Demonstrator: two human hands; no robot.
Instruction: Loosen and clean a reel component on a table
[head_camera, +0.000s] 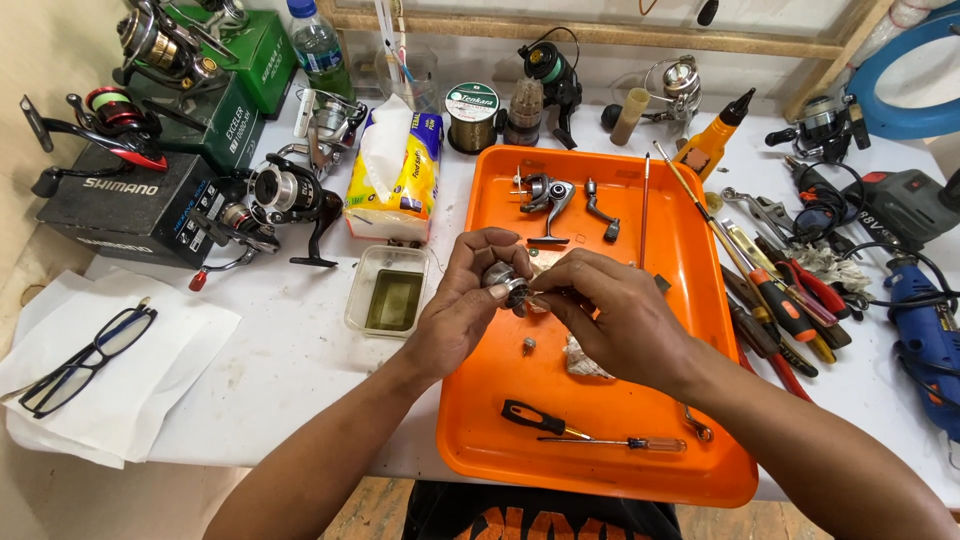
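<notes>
Over the orange tray (700, 330) both hands met: the left hand (462, 300) cupped a small round metal reel part (503, 283), fingers curled and pinching it, held just above the tray's middle. The right hand (612, 318) came in from the other side, its fingertips pressed together on a thin tool whose tip touched the part; what kind of tool could not be told. Below them on the tray lay a tiny metal piece (529, 346), a crumpled cloth (583, 360) and two screwdrivers (545, 421). Farther back in the tray sat a reel body (547, 196) and a handle (602, 211). Just left of the tray, a clear tub (388, 291) of greenish liquid stood on the white surface (290, 350), with glasses (88, 360) lying on paper well apart to the left.
</notes>
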